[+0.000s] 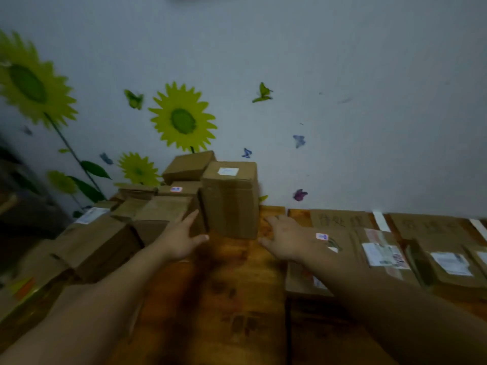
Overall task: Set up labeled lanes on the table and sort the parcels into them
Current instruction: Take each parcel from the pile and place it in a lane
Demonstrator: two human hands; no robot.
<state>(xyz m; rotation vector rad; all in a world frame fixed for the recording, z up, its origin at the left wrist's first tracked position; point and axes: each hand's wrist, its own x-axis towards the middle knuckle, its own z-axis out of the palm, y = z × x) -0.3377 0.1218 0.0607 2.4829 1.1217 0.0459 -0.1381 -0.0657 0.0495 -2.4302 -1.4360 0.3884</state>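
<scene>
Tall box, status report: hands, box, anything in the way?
Left hand and right hand open, flanking tall box, neither gripping. Box upright on table. Box pile crowds its left side.

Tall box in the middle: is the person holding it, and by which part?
Nothing is held. The left hand and right hand are open, reaching toward the tall box from either side, fingers straight.

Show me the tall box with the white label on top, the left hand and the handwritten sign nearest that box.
tall box (pixel 229 206): head view, middle of its front face.
left hand (pixel 181 241): head view, back of the hand.
handwritten sign (pixel 341 219): head view, middle of its writing.
</scene>
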